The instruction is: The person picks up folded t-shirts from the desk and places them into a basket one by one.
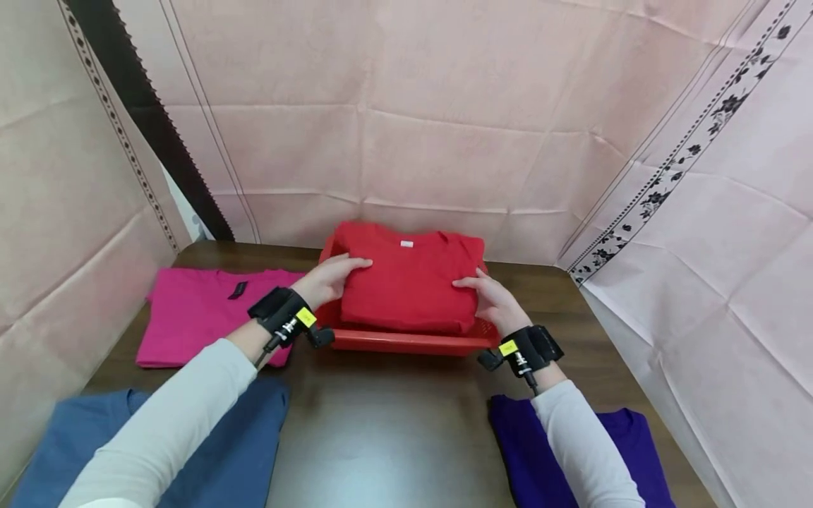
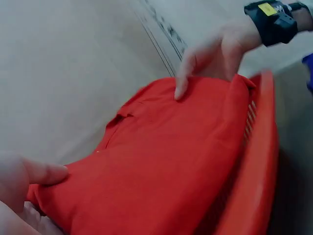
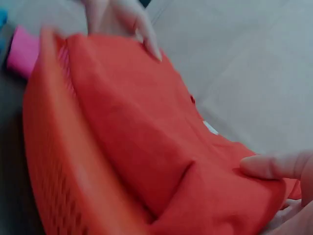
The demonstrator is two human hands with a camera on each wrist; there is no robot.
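A folded red T-shirt [image 1: 409,282] with a white neck label lies in and over a red plastic basket [image 1: 406,342], its collar end toward the back wall. My left hand [image 1: 332,281] grips the shirt's left edge, thumb on top and fingers underneath, as the left wrist view shows. On the opposite edge, my right hand [image 1: 495,300] pinches the cloth, its thumb [image 3: 271,166] on top and the fingers partly hidden below. The basket's slotted front wall [image 3: 58,196] shows beside the shirt in the right wrist view.
A folded pink T-shirt [image 1: 190,317] lies left of the basket. Nearer are a folded blue garment [image 1: 235,444] under the left forearm and a purple one [image 1: 625,444] by the right forearm. Cloth-covered walls [image 1: 444,162] stand behind and beside the brown table [image 1: 356,437].
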